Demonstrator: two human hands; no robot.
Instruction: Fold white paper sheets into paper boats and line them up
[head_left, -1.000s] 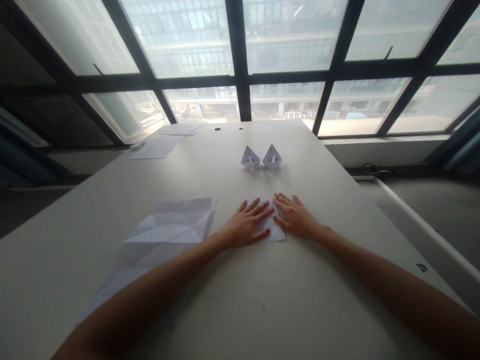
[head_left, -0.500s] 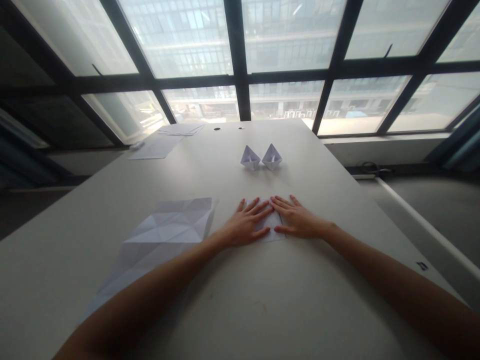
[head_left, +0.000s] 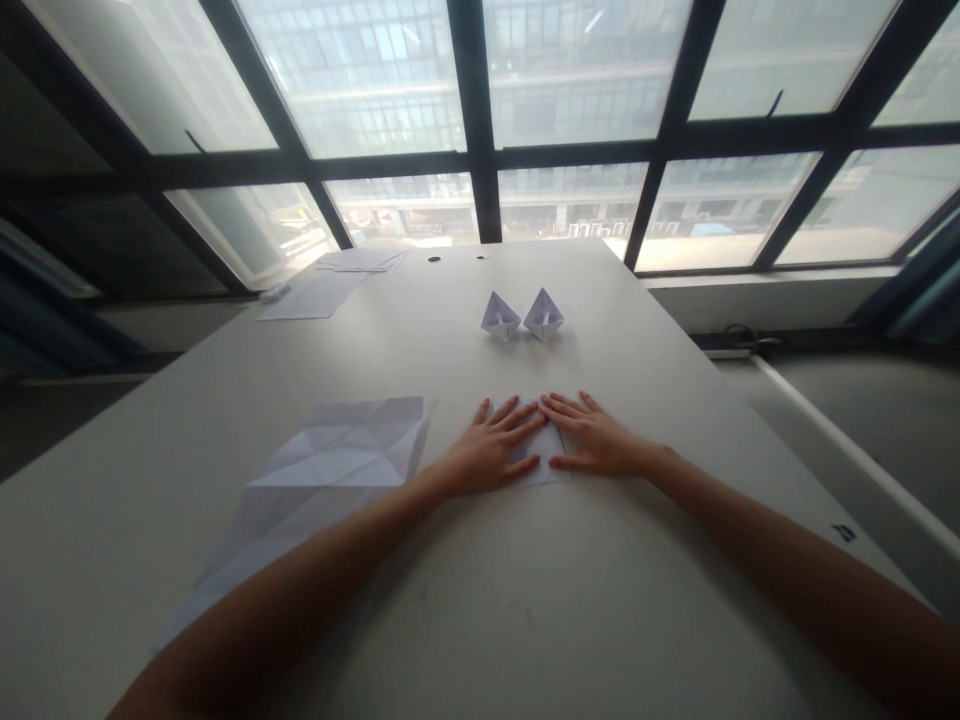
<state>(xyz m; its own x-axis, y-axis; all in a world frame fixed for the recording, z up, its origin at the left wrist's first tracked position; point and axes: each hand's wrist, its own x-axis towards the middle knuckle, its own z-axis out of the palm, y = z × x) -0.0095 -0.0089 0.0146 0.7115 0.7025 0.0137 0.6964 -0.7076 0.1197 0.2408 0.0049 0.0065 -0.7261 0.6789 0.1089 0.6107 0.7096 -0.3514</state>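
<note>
A small folded white paper (head_left: 546, 446) lies flat on the table in the middle of the head view. Across its left part rests my left hand (head_left: 495, 448), palm down with the fingers spread. My right hand (head_left: 592, 437) lies flat over its right edge, fingers stretched out and the fingertips almost meeting those of the left. Both hands hide much of the paper. Beyond them stand two folded paper boats (head_left: 500, 318), side by side and upright, the right-hand boat (head_left: 544, 316) close to the other.
A large creased white sheet (head_left: 322, 465) lies left of my hands, partly under my left forearm. More white papers (head_left: 315, 295) are at the table's far left. The white table (head_left: 465, 600) ends before dark-framed windows (head_left: 484, 120). A small dark mark (head_left: 844, 532) sits near its right edge.
</note>
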